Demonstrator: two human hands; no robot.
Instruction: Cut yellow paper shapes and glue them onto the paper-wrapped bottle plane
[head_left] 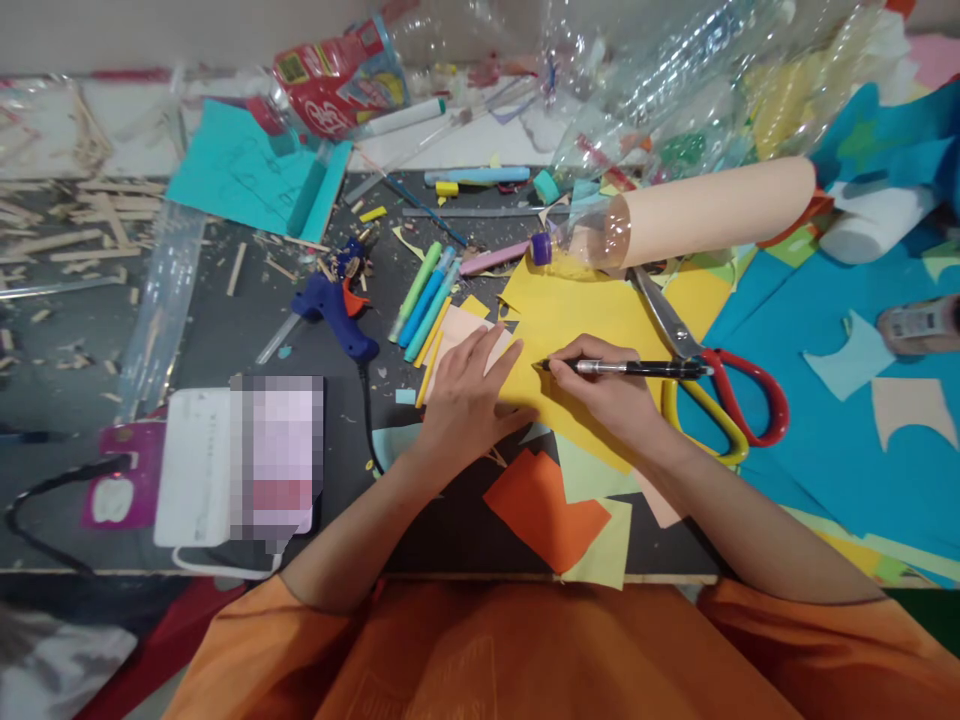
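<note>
My right hand (pixel 604 385) is closed around a black and silver pen (pixel 622 368), its tip at the yellow paper (pixel 577 310). My left hand (pixel 476 385) lies flat with fingers spread, over a pale peach paper piece (pixel 459 330) and the left edge of the yellow sheet. Scissors (pixel 679 335) with red and yellow handles lie just beyond the right hand, partly over the yellow sheet. Several markers (pixel 420 305) lie left of the left hand. Nearer my body are orange paper (pixel 544 505) and pale green scraps (pixel 596 465).
A blue glue gun (pixel 334 310) with a cord lies at left, near a phone (pixel 289 450) and a white power bank (pixel 193 465). A bottle wrapped in peach paper (pixel 712 210) lies behind the yellow sheet. Blue paper (pixel 780 400) covers the right side. Wood sticks (pixel 97 215) litter the far left.
</note>
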